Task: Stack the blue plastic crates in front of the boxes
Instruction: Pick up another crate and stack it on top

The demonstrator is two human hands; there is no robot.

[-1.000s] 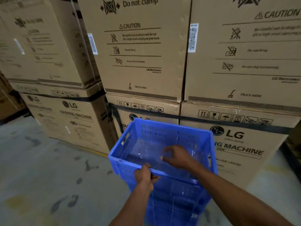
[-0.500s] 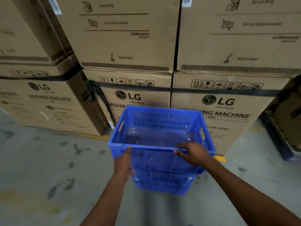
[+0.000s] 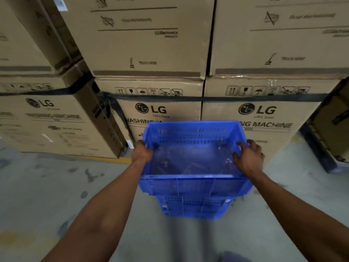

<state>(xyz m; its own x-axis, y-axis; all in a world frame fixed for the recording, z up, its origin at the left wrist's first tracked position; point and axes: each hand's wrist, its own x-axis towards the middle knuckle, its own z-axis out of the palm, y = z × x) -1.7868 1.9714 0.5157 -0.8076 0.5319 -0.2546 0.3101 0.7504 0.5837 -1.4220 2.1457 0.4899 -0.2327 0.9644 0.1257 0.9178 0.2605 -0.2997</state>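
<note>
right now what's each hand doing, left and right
Left hand: grips the left rim of the top blue crate.
Right hand: fingers curled over its right rim, holding it.

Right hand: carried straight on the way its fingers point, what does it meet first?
The right hand grips the top crate at its right rim. Its fingers point inward and forward, so it would probably meet that crate's far wall first, though depth is unclear.

Left hand [image 3: 141,154], right hand [image 3: 249,160] hold top crate [image 3: 192,184] sides; boxes [image 3: 160,44] behind.
</note>
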